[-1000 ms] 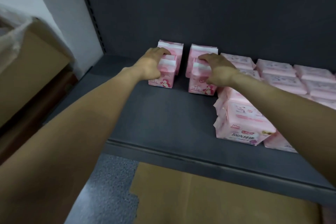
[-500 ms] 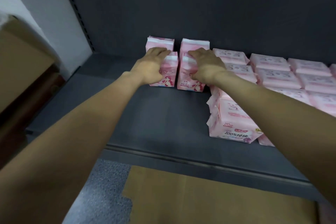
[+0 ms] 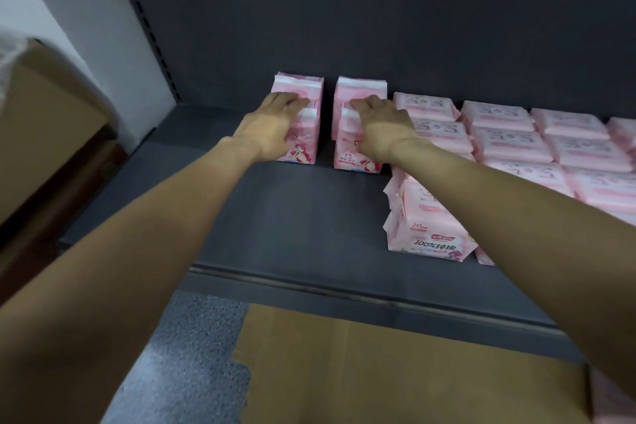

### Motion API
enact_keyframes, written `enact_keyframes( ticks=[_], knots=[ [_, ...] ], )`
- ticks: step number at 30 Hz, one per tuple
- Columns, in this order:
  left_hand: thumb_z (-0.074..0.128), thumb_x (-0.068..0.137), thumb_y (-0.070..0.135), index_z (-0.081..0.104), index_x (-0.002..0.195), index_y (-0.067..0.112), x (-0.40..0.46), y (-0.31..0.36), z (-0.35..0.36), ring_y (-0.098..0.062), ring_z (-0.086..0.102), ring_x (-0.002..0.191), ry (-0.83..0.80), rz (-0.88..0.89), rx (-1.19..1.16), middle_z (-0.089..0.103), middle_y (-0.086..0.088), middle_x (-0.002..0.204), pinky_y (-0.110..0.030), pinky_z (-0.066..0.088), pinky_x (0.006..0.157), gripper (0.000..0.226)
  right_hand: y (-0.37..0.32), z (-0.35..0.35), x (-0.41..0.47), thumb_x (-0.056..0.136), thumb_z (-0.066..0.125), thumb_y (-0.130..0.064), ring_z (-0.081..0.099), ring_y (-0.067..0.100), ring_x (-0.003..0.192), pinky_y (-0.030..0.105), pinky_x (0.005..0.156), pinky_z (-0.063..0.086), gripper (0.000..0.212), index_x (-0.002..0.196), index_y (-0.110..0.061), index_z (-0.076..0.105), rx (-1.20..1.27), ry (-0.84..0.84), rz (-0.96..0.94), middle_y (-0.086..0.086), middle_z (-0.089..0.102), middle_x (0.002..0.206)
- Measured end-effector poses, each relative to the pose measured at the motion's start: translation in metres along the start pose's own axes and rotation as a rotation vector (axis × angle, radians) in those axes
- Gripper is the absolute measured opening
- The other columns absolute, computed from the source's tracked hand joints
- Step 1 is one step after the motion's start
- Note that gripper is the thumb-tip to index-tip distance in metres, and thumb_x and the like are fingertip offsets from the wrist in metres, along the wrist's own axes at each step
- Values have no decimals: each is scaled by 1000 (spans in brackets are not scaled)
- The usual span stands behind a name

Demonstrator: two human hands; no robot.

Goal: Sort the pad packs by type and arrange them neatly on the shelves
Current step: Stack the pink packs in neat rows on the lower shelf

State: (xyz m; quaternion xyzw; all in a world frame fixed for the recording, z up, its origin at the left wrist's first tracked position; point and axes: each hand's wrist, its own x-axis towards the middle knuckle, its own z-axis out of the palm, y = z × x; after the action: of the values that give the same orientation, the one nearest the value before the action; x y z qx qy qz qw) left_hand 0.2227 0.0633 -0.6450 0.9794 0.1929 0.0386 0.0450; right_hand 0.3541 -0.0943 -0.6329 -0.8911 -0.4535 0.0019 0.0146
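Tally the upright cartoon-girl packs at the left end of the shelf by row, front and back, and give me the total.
front-row upright packs: 2, one under the left hand, one under the right hand
back-row upright packs: 2
Total: 4

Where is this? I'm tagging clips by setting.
Probably a shop aisle or stockroom: a dark metal shelf with a slotted upright, rows of pink pad packs, and a cardboard box alongside.
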Motion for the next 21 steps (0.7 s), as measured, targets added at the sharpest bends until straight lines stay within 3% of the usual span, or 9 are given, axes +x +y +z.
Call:
enact_keyframes(
  ticks=[3, 6, 10, 14, 17, 21],
  knots=[
    [56, 82, 0, 15, 152, 13, -10, 8, 4, -24, 2, 147, 44, -66, 0, 12, -7, 159, -46, 27, 114, 82, 0, -6, -14, 83, 63, -14, 27, 27, 137, 41, 109, 25, 72, 146, -16, 28, -1, 49, -56, 9, 29, 150],
    [61, 84, 10, 22, 149, 8, -42, 24, 11, -27, 5, 147, 207, -117, -49, 17, -12, 157, -45, 21, 116, 76, -3, -13, -49, 84, 61, -19, 23, 26, 140, 40, 112, 21, 63, 142, -15, 37, 12, 116, -171, 8, 28, 152],
    [62, 86, 21, 49, 136, 18, -115, 64, 10, -23, 29, 137, 372, -124, -269, 41, -3, 145, -39, 37, 105, 52, -4, -13, -121, 80, 63, -12, 44, 33, 124, 43, 97, 37, 41, 121, -10, 60, 70, 271, -353, 12, 52, 133],
    [56, 88, 34, 59, 120, 26, -190, 114, 4, -5, 60, 104, 404, -190, -600, 65, 17, 107, -32, 48, 87, 33, 7, -4, -210, 77, 63, -8, 63, 35, 89, 43, 73, 52, 26, 102, -7, 68, 91, 307, -437, 12, 69, 98],
    [58, 85, 36, 61, 114, 26, -238, 152, 20, 2, 62, 88, 240, -131, -623, 66, 21, 89, -26, 51, 79, 31, 21, 8, -283, 76, 58, -18, 66, 31, 75, 39, 63, 55, 26, 97, -10, 70, 119, 136, -439, 10, 70, 87],
    [70, 81, 30, 60, 117, 24, -285, 179, 54, -5, 63, 92, -141, 23, -551, 66, 16, 97, -27, 49, 83, 38, 44, 42, -360, 75, 59, -37, 66, 29, 83, 39, 71, 55, 38, 106, -16, 65, 81, -196, -509, 7, 69, 95]
  ],
)
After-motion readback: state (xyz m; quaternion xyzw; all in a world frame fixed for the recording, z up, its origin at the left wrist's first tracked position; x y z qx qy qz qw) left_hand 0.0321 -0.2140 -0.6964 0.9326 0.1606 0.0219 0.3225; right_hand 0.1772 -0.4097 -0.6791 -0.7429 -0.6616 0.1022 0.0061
